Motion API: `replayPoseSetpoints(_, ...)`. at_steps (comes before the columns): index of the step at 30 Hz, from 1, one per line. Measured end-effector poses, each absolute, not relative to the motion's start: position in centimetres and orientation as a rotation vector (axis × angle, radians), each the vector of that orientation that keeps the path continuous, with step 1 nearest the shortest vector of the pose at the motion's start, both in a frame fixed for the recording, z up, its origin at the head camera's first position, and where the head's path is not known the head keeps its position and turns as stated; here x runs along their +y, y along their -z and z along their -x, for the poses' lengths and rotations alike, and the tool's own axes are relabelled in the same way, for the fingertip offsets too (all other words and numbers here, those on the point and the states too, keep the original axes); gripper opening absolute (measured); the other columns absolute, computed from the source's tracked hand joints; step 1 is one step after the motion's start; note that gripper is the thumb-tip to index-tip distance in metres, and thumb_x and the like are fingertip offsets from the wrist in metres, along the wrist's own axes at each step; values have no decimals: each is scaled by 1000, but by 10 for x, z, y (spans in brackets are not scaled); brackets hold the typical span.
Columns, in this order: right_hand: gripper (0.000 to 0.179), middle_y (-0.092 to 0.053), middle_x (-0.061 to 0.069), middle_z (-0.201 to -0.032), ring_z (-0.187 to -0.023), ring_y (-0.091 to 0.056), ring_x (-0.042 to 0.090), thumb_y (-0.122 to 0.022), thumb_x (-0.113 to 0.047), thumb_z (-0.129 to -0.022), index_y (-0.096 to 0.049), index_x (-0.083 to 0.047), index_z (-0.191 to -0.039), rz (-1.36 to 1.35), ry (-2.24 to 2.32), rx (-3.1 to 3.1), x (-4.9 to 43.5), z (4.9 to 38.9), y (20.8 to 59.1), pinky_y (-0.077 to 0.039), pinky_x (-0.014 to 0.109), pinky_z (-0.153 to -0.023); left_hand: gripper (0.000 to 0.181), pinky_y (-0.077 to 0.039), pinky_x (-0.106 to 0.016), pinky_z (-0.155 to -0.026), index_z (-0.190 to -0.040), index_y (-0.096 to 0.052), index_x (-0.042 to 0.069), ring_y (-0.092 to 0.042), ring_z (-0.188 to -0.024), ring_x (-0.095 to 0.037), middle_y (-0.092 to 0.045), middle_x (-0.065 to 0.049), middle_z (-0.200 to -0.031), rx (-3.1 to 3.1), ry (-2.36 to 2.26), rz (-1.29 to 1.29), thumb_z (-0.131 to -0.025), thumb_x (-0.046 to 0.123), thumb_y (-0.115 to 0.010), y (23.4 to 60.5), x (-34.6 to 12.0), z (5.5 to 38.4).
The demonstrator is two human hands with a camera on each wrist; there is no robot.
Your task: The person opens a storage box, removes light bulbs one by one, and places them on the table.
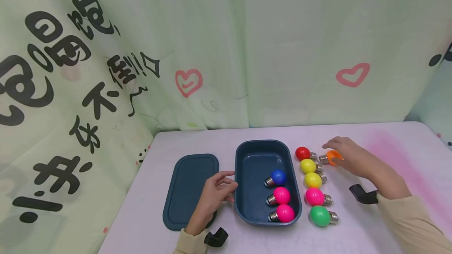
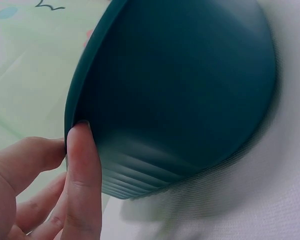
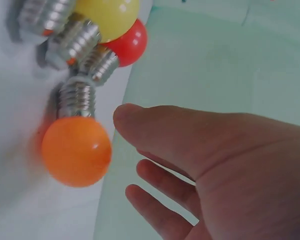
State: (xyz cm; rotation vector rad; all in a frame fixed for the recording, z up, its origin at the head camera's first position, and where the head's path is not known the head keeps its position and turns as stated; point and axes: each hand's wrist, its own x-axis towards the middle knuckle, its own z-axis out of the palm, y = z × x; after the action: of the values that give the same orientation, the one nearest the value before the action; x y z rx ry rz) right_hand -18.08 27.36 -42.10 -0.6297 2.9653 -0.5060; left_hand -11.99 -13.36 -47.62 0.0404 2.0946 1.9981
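Note:
My left hand (image 1: 215,193) pinches the left rim of a dark blue rectangular box (image 1: 251,179), thumb and a finger on either side of the edge. In the left wrist view, the wall of the box (image 2: 180,90) rises beside the fingers. Inside the box lie a blue bulb (image 1: 278,176) and two pink bulbs (image 1: 282,195), toward its right side. My right hand (image 1: 356,160) reaches over an orange bulb (image 3: 76,152) on the table. Thumb and fingers are spread and apart from that bulb in the right wrist view.
Right of the box, loose bulbs form a column: red (image 1: 302,153), two yellow (image 1: 312,180), pink (image 1: 314,196) and green (image 1: 319,216). A flat dark blue lid (image 1: 187,191) lies left of the box. A printed curtain (image 1: 282,50) hangs behind the white table (image 1: 141,222).

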Motion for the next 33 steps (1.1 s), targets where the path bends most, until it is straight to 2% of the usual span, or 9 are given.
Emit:
replayPoseSetpoints(5, 44, -56, 30, -124, -115, -49, 48, -79, -7, -81, -65, 2, -122, 663, 540, 2975, 258, 175, 412, -56, 55, -86, 46, -59, -26, -61, -132, -60, 6, -65, -72, -13, -68, -6, -96, 2099, -1996, -33, -90, 16, -74, 476, -134, 120)
replayPoseSetpoints(17, 46, -55, 25, -127, -118, -51, 44, -80, -10, -82, -65, -3, -125, 649, 583, 2956, 220, 163, 397, -59, 50, -82, 45, -59, -26, -61, -132, -60, 6, -65, -70, -13, -68, -7, -96, 2104, -1992, -30, -90, 16, -74, 476, -133, 119)
replayPoseSetpoints(25, 43, -61, 17, -120, -113, -57, 37, -81, -9, -80, -66, -4, -120, 847, 557, 2985, 206, 155, 393, -60, 45, -84, 45, -59, -26, -60, -132, -60, 5, -65, -70, -13, -68, -7, -96, 2107, -1993, -31, -90, 16, -74, 476, -133, 119)
replayPoseSetpoints(33, 44, -61, 15, -123, -114, -58, 33, -78, -20, -86, -65, -5, -125, 900, 569, 2930, 192, 152, 395, -60, 39, -83, 45, -59, -25, -60, -132, -60, 6, -65, -71, -13, -68, -7, -96, 2110, -1991, -32, -90, 16, -74, 476, -133, 120)
